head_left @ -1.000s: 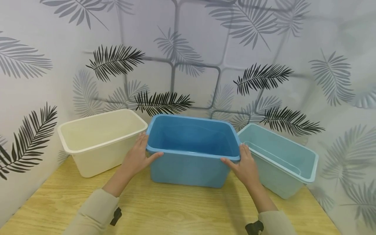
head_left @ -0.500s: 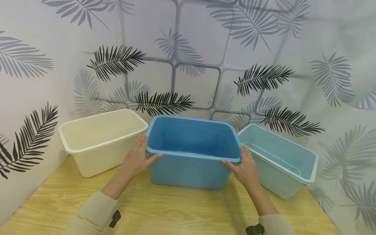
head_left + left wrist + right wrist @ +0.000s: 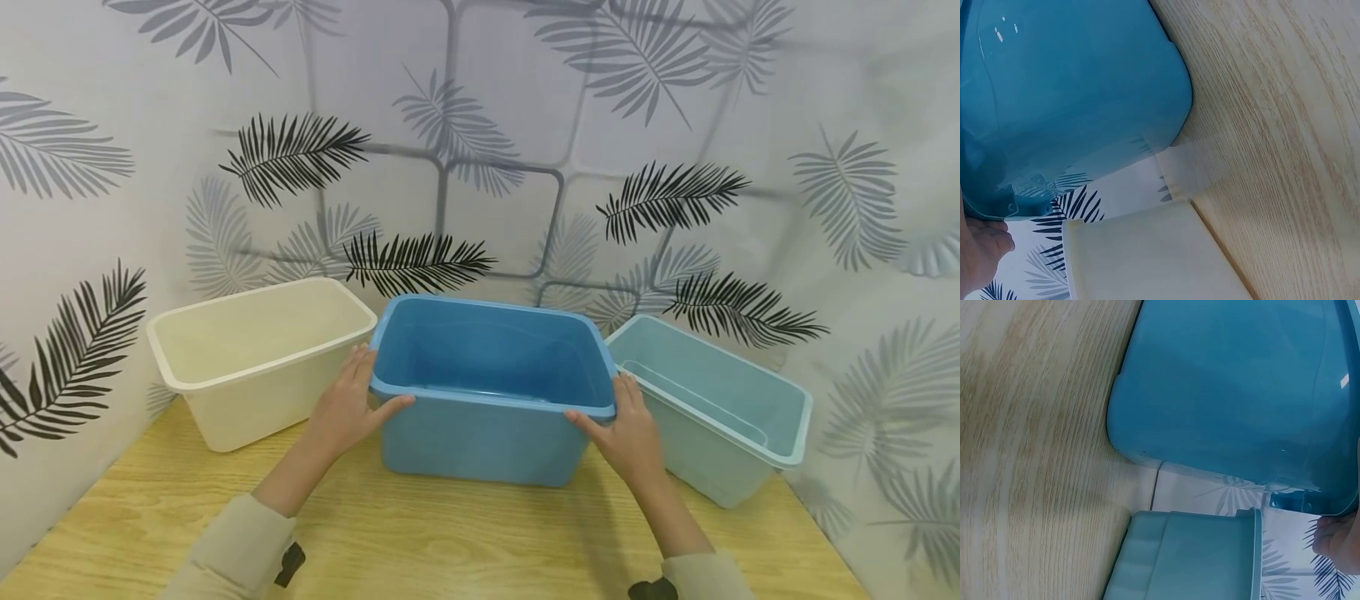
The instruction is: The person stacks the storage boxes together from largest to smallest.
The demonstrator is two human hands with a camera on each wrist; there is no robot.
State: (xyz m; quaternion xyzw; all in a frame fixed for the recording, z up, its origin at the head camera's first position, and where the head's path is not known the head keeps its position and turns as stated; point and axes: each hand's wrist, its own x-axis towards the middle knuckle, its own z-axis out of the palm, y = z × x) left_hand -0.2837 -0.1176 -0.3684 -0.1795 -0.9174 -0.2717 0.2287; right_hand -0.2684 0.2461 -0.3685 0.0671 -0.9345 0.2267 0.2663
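A blue plastic bin [image 3: 480, 437] stands in the middle of the wooden table, open side up. At its left front corner my left hand [image 3: 345, 404] grips the rim, thumb along the front and fingers on the left side. My right hand [image 3: 626, 425] holds the opposite front corner in the same way. In the left wrist view, the fingertips [image 3: 991, 240] tuck under the rim of the bin [image 3: 1072, 87]. The right wrist view has curled fingers [image 3: 1334, 536] beneath the rim too. No contents show inside the bin.
To the left stands a cream bin [image 3: 270, 392], angled against the wall. A pale green-blue bin [image 3: 712, 454] sits at an angle on the right, close to the right hand. Behind them rises a leaf-patterned wall covering [image 3: 510, 100]. The wooden tabletop [image 3: 450, 542] extends in front.
The blue bin has slid very slightly toward me, with both hands keeping their hold on its rim. The cream and green-blue bins stay where they were.
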